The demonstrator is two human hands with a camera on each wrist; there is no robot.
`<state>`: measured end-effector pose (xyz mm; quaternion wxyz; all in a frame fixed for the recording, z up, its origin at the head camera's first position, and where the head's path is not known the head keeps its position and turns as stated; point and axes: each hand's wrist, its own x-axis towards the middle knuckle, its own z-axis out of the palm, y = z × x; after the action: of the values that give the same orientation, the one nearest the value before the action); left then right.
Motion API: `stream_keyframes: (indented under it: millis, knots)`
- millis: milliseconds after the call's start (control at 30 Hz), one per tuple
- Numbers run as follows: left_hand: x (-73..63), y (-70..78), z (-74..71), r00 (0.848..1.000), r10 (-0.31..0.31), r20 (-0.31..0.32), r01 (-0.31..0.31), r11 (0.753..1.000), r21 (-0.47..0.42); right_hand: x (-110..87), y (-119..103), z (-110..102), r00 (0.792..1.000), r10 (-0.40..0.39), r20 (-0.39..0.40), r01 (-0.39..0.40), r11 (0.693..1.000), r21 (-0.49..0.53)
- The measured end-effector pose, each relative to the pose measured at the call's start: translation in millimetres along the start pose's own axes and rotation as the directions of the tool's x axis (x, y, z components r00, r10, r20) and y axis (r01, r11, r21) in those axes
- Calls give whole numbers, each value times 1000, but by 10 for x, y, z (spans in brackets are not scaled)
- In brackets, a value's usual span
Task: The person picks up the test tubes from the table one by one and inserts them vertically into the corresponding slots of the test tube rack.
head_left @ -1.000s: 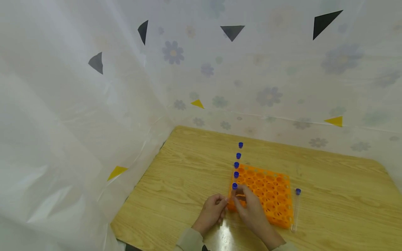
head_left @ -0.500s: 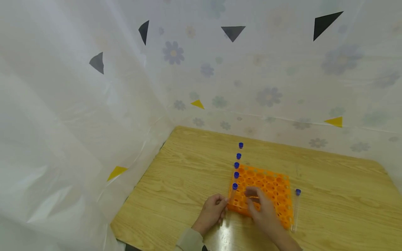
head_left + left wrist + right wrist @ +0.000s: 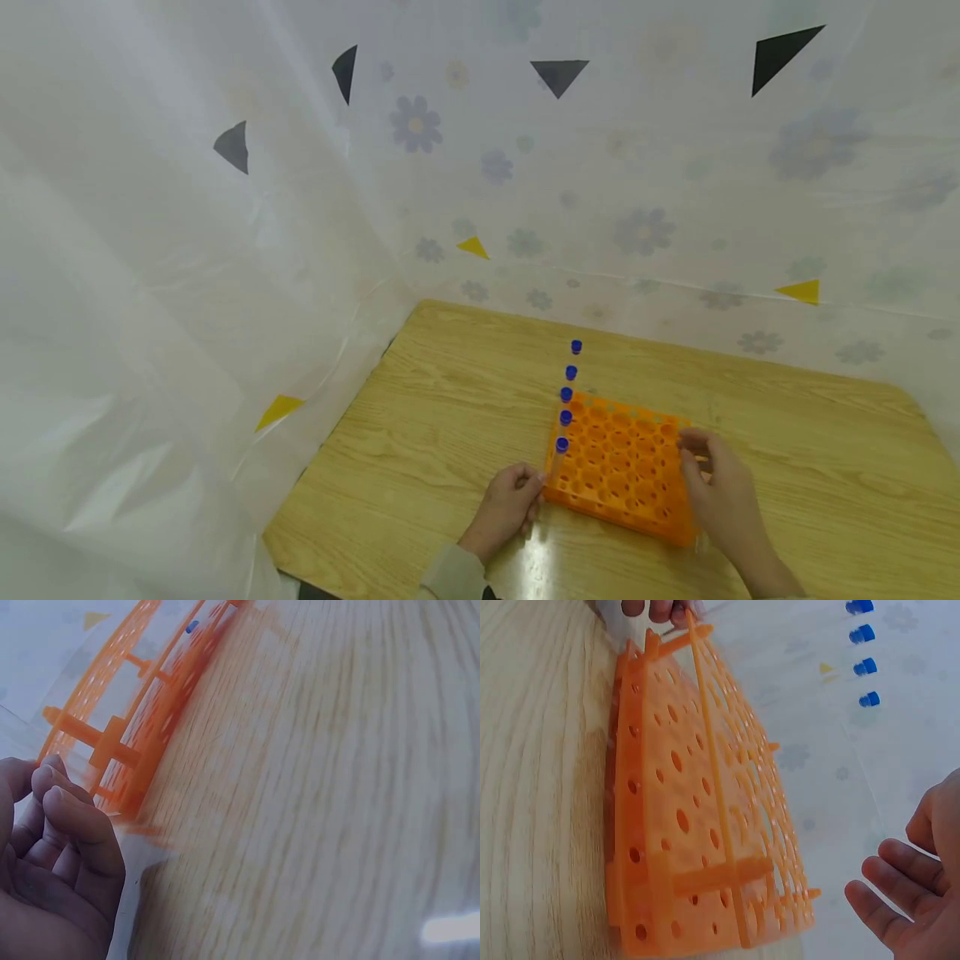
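An orange test tube rack (image 3: 630,467) sits on the table. Along its left side stand several clear test tubes with blue caps, the nearest cap (image 3: 562,445) close to the rack's front left corner. My left hand (image 3: 508,504) pinches that corner, fingers curled in against the thumb; the left wrist view shows its fingertips at the rack's plate edge (image 3: 67,709). My right hand (image 3: 723,492) is at the rack's right edge with fingers loosely bent and holding nothing, as the right wrist view shows. It hides most of a separate tube (image 3: 698,544) beside the rack.
The wood-grain table (image 3: 442,400) stretches out on both sides of the rack. White flowered sheeting (image 3: 645,167) hangs behind and to the left, with black and yellow triangles on it.
My right hand has moved from the nearest capped tube across the rack to its right edge, covering the separate tube there. My left hand has stayed at the corner.
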<state>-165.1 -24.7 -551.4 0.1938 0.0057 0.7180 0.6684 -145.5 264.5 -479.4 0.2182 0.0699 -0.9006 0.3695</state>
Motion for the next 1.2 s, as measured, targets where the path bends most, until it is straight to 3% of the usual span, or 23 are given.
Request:
stream_keyframes:
  millis: [233, 533, 633, 867, 967, 1033, 1200]
  knots:
    - [-3, 6, 2, 1000, 3, 2, -3, 1000, -6, 10, 270, -169, 993, 110, 33, -107, 992, -59]
    - [-10, 10, -2, 1000, -2, 9, 2, 1000, -16, -54, 552, -204, 965, 250, 84, -232, 955, -183]
    - [-14, 13, -4, 1000, -4, 13, 5, 1000, -19, -75, 627, -186, 943, 308, 128, -278, 938, -208]
    - [-17, 20, -8, 1000, -8, 13, 8, 1000, -18, -82, 756, -168, 847, 451, 281, -392, 887, -242]
    - [-15, 24, -8, 1000, -12, 13, 12, 1000, -17, -78, 793, -155, 819, 471, 327, -400, 878, -261]
    - [-12, 24, -7, 1000, -13, 13, 13, 1000, -16, -75, 807, -142, 811, 476, 341, -397, 875, -277]
    - [-9, 18, -5, 1000, -8, 13, 8, 1000, -23, -81, 825, -105, 815, 471, 338, -376, 873, -311]
